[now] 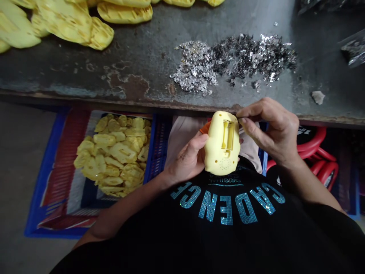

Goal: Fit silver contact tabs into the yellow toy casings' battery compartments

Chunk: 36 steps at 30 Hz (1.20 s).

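A yellow plastic shell [221, 150] is gripped in the left hand [186, 158], held just above the black shirt [225, 213], its battery compartment [229, 135] turned upward. The right hand [270, 131] is brought in at the shell's top edge, the fingertips [241, 120] pinched on something too thin to make out, so both hands are together at the shell. More shells [114, 154] are heaped in a blue crate [158, 144] to the left, while a pile of metal bits [234, 61] is spread over the worn steel table [142, 78], with further shells [65, 19] at the far side.
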Each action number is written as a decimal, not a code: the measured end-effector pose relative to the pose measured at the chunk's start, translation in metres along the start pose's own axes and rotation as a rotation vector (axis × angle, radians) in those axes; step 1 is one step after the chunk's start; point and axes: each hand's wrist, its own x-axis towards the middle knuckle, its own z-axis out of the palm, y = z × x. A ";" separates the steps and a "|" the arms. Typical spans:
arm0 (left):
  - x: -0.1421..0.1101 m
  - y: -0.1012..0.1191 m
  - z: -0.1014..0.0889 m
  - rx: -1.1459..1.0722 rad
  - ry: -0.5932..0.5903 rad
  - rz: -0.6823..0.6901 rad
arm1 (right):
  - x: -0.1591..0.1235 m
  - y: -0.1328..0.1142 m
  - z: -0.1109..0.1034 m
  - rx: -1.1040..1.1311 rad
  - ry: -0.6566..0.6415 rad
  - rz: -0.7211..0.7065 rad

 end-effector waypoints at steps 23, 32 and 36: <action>-0.006 -0.004 -0.013 0.136 0.028 -0.009 | 0.018 -0.031 -0.018 0.005 -0.288 0.058; -0.025 0.003 -0.009 0.299 -0.019 0.117 | 0.001 -0.005 -0.006 0.168 -0.208 0.073; -0.030 0.005 -0.012 0.305 -0.006 0.086 | -0.006 -0.002 0.000 0.197 -0.171 0.090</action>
